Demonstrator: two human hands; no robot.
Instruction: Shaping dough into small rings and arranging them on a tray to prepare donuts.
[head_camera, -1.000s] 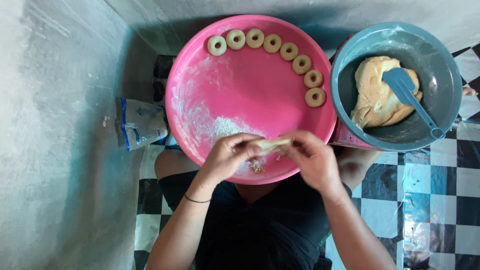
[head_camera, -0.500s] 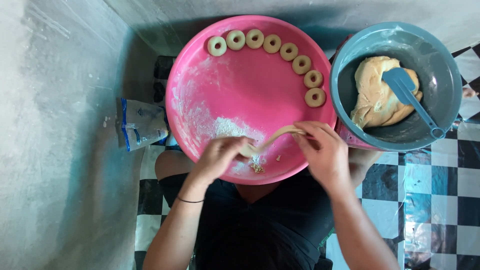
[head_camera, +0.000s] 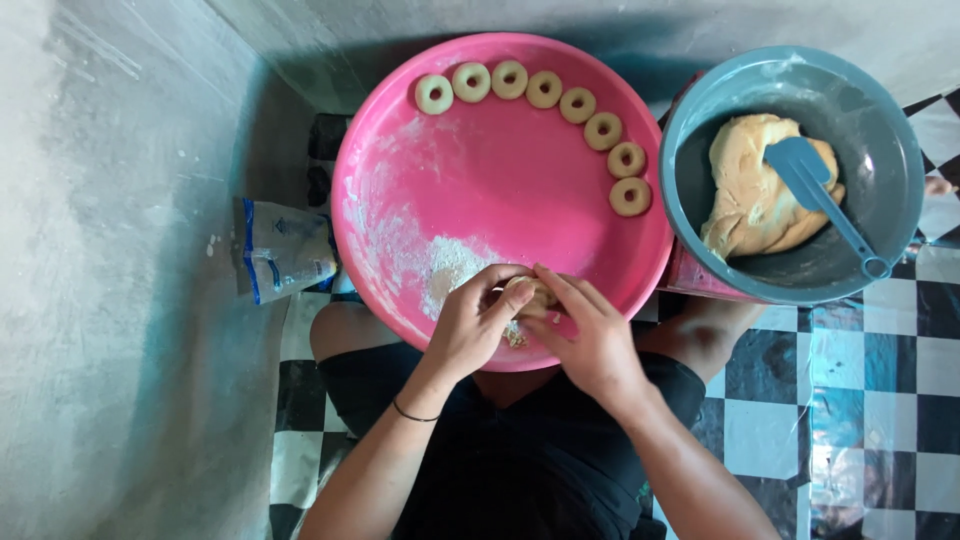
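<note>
My left hand and my right hand meet over the near rim of a big round pink tray. Between their fingertips they pinch a small piece of pale dough, mostly hidden by the fingers. A patch of white flour lies on the tray just left of the hands. Several ring-shaped dough pieces curve in a row along the tray's far and right edge.
A blue-grey bowl at the right holds a lump of pale dough and a blue spatula. A clear plastic bag of flour lies left of the tray by the grey wall. Black-and-white checked floor shows below.
The dough was a stretched rope between my hands; now the hands have come together and the dough is bunched up between the fingertips.
</note>
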